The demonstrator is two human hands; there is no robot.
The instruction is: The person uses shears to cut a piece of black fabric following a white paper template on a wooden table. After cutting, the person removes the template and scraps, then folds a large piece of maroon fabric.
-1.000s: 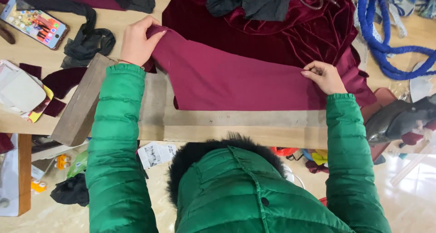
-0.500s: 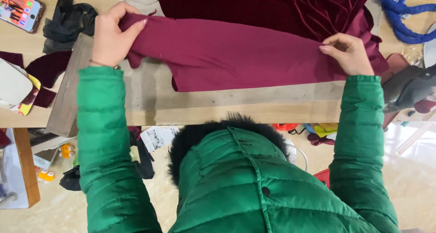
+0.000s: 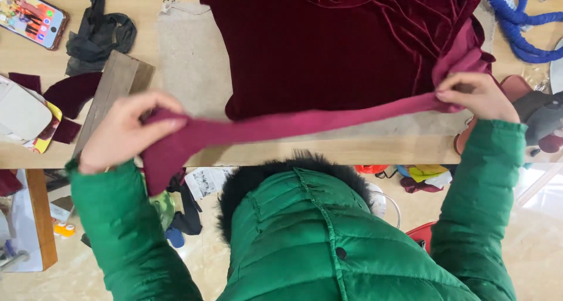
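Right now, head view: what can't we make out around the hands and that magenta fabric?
- Left hand fingertips: wrapped in the magenta fabric strip.
- Strip's lower end: behind the green sleeve.
- Dark red velvet cloth: cut off by the top edge.
- Phone: corner cropped at the left edge.
- Blue rope: runs off the right edge.
- Floor items: hidden by the fur-trimmed hood.

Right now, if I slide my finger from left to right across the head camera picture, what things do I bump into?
Phone → dark grey cloth → left hand → magenta cloth strip pulled tight above the table edge → right hand → blue rope.
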